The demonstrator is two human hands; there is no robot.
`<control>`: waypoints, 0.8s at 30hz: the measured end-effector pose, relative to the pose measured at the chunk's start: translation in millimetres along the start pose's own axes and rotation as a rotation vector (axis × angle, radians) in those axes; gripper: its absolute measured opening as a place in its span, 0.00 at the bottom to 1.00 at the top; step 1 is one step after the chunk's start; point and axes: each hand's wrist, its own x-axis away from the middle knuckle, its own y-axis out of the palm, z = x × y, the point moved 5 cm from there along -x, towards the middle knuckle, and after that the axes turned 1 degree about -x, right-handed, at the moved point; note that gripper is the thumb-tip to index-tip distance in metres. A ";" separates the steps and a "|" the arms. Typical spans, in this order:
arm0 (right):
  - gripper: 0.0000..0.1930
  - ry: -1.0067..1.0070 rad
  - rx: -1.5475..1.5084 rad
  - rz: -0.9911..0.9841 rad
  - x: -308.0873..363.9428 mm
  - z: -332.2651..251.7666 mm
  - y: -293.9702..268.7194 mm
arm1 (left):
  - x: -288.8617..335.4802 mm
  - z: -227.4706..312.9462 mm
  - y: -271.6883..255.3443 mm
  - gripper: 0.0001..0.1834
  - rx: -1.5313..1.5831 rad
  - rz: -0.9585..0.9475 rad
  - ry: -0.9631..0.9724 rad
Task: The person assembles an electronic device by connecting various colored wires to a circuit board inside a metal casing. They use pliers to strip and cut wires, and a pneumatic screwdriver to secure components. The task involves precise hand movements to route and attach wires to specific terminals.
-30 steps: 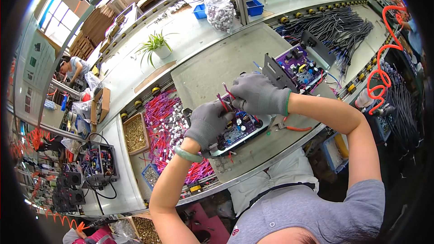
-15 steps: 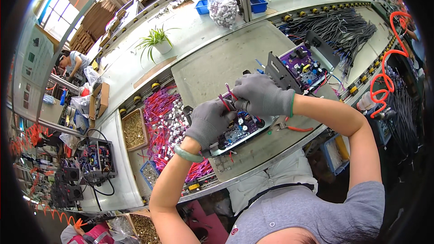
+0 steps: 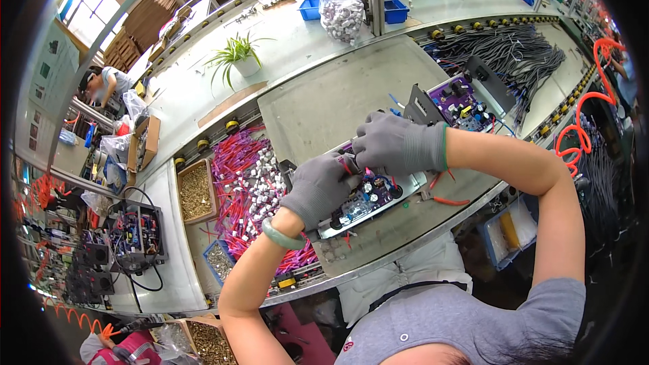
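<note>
A purple circuit board (image 3: 370, 197) with blue and dark parts sits in an open metal housing on the bench in front of me. Above its far side, my left hand (image 3: 319, 186), in a grey glove, is closed on a short red and purple wire (image 3: 347, 164). Touching or nearly touching those fingertips is my gloved right hand (image 3: 393, 142). Its fingers are curled, and what they pinch is hidden. Red-handled pliers (image 3: 447, 201) lie right of the housing. Loose red and purple wires with white connectors (image 3: 260, 189) are heaped to the left.
Another open housing with a purple board (image 3: 463, 103) stands at the right, before a pile of dark cables (image 3: 503, 51). A bin of small brass-coloured parts (image 3: 196, 191) lies left. Farther off are a potted plant (image 3: 245, 64) and a bag of parts (image 3: 340, 13). An orange coiled hose (image 3: 583, 105) hangs right.
The wire ends that stood up between my hands are now lower and mostly covered by my fingers. My right hand has shifted slightly right, and the whole view has shifted a little.
</note>
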 end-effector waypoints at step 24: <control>0.11 0.049 -0.198 -0.024 4.7 4.8 -3.3 | 0.8 -9.6 -0.5 0.07 0.055 -0.093 0.082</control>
